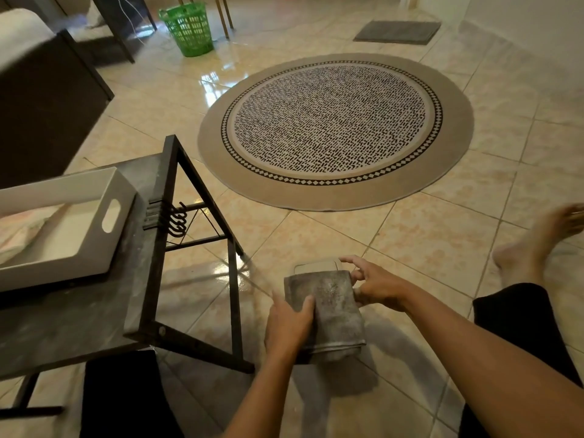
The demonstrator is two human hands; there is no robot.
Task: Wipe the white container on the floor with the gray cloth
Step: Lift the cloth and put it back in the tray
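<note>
A folded gray cloth [328, 308] lies draped over the white container [317, 266], so only the container's far rounded edge shows above the cloth. My left hand [289, 324] grips the cloth's left side, thumb on top. My right hand [374, 284] is at the container's right edge, fingers curled around it and partly spread. Both sit low over the tiled floor between my legs.
A low black-framed table [177, 235] stands at left with a white tray [110, 191] on it. A round patterned rug [335, 128] lies ahead. A green basket [189, 28] and a gray mat [398, 31] are far back. My bare foot [534, 245] rests at right.
</note>
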